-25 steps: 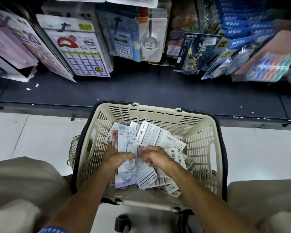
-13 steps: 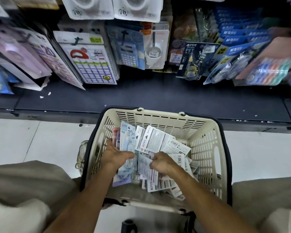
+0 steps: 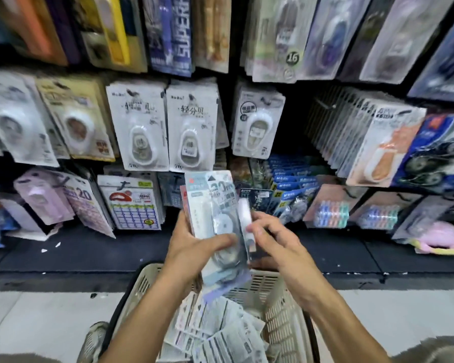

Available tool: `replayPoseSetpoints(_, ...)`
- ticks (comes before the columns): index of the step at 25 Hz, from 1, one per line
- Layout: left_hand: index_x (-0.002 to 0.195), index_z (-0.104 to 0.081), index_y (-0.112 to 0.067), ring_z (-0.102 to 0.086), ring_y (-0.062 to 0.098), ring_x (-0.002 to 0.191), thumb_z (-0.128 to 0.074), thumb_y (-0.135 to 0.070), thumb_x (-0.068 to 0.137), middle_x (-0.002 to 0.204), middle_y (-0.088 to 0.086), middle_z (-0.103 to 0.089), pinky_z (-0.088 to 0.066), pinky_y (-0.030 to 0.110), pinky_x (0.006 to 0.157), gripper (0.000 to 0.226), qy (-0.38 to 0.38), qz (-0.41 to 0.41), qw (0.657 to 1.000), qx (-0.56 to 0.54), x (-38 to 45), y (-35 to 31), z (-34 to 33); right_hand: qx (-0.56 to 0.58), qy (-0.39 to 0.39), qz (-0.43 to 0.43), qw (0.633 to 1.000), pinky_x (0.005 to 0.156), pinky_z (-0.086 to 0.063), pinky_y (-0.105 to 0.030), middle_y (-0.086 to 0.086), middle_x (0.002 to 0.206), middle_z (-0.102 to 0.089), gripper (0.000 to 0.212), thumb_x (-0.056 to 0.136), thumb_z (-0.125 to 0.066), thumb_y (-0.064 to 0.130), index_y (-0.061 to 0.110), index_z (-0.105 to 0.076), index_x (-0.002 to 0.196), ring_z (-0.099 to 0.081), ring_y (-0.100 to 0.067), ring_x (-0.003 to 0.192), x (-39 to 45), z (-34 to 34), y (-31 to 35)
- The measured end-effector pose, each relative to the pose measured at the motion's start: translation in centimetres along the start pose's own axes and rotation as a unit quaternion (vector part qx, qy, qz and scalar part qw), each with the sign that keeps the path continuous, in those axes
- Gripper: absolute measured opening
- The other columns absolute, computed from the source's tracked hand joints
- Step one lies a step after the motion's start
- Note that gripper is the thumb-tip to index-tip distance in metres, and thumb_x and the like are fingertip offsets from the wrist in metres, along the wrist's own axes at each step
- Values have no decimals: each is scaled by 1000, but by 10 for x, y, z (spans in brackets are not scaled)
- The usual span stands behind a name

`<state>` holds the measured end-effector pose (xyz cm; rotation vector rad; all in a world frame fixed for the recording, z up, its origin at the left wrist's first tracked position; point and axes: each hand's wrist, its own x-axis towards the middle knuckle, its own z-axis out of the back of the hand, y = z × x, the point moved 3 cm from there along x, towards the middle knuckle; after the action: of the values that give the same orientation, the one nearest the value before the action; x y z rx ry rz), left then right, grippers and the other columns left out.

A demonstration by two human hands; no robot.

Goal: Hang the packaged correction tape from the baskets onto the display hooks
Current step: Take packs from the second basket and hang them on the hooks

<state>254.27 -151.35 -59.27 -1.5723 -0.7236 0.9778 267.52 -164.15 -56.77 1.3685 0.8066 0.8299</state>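
You've got a stack of correction tape packs up between your hands, above the basket, with the display straight ahead. Your left hand grips the stack from the left, thumb curled across the front. Your right hand pinches one slim pack at the stack's right edge, peeling it off.

Keep that left grip firm so the stack doesn't fan or slide. Peel off just one pack, turn its punched top hole upward, then pick a hook among the hanging packs just beyond your fingers. The view is blurred, so I can't tell which hook matches.

A second ago both hands were down in the basket, sorting loose packs; now they're raised clear of it, and your gaze has lifted from basket to racks. More packs sit below your wrists.
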Motion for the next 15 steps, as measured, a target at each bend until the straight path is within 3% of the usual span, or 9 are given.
replayPoseSetpoints(1, 125, -59, -32, -77, 17, 96, -95, -31, 35, 106, -7, -79, -62, 45, 85, 97, 16, -22, 1000, -15, 1, -20, -4, 45, -35, 28, 998, 75, -61, -37, 13, 123, -64, 28, 81, -77, 41, 34, -67, 105, -69, -10, 95, 4, 6, 17)
replayPoseSetpoints(2, 127, -60, -29, -77, 19, 96, -95, -30, 35, 107, -5, -80, -62, 46, 86, 98, 39, -40, 998, -24, 0, -40, -8, 84, -59, 54, 993, 70, -59, -31, 10, 116, -68, 49, 77, -85, 30, 35, -62, 119, -69, -10, 87, 10, 12, 32)
replayPoseSetpoints(4, 127, -61, -25, -77, 22, 98, -96, -28, 39, 108, -2, -80, -62, 48, 87, 95, 87, -65, 994, -22, -1, -71, -15, 113, -59, 71, 989, 67, -55, -24, 11, 110, -70, 80, 66, -91, 21, 34, -53, 135, -69, -12, 87, 24, 21, 55)
replayPoseSetpoints(8, 122, -59, -33, -78, 17, 94, -95, -30, 38, 103, -7, -81, -62, 41, 82, 91, 124, -89, 988, 21, 4, -118, -23, 95, -20, 45, 994, 76, -58, -31, 2, 119, -74, 79, 68, -89, 30, 38, -51, 137, -72, -21, 106, 46, 26, 82)
replayPoseSetpoints(10, 122, -58, -33, -79, 17, 90, -97, -25, 41, 101, -7, -81, -63, 40, 79, 90, 116, -89, 988, 46, 13, -135, -19, 40, -76, 87, 992, 78, -60, -32, 8, 120, -72, 74, 71, -90, 26, 44, -51, 132, -72, -16, 105, 55, 33, 87)
replayPoseSetpoints(13, 124, -58, -32, -79, 15, 83, -100, -12, 51, 96, -8, -81, -63, 32, 66, 86, 80, -90, 991, 55, 27, -153, 1, -60, -168, 115, 977, 94, -56, -44, 19, 133, -58, 75, 72, -91, 32, 48, -47, 131, -61, -11, 119, 72, 42, 92)
replayPoseSetpoints(15, 122, -60, -30, -79, 17, 82, -101, -18, 36, 96, -7, -81, -62, 32, 66, 96, 57, -98, 993, 37, 30, -160, 14, -87, -196, 126, 969, 97, -54, -42, 26, 132, -54, 75, 71, -90, 37, 48, -46, 130, -55, -4, 122, 81, 44, 93)
